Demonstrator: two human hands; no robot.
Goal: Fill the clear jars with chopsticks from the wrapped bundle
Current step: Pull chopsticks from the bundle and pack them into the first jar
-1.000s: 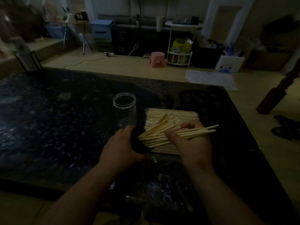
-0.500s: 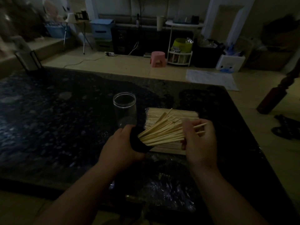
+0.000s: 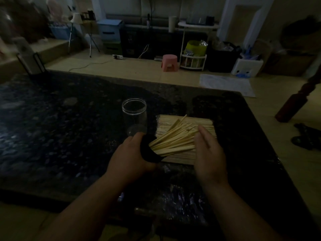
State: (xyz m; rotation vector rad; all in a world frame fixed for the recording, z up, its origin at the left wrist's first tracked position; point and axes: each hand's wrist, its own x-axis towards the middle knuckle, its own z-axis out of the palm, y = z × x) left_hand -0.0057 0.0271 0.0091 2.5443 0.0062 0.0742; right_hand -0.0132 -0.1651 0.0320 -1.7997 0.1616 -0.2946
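A dark speckled table (image 3: 52,136) fills most of the view, dimly lit. Crinkled clear wrap (image 3: 173,197) lies on its near edge, between the two forearms. Farther back and right of centre, the bundle (image 3: 199,121) of pale chopsticks lies flat on the table, its sticks running left to right. Just left of it stands an empty clear jar (image 3: 134,113), upright and open at the top, with what looks like a clear lid (image 3: 136,130) against its near base.

The left hand (image 3: 129,159) is wrapped around a second jar (image 3: 150,151), which looks dark in this light and is tipped on its side, mouth facing right; the fingers curl closed round its body. A fan of loose chopsticks (image 3: 173,141) sticks out of that mouth, splaying up and right above the bundle.

The right hand (image 3: 209,153) sits at the free ends of those sticks, fingers straight and together, flat palm against the tips, gripping nothing. Its little-finger edge is low over the near right corner of the bundle; contact there cannot be told
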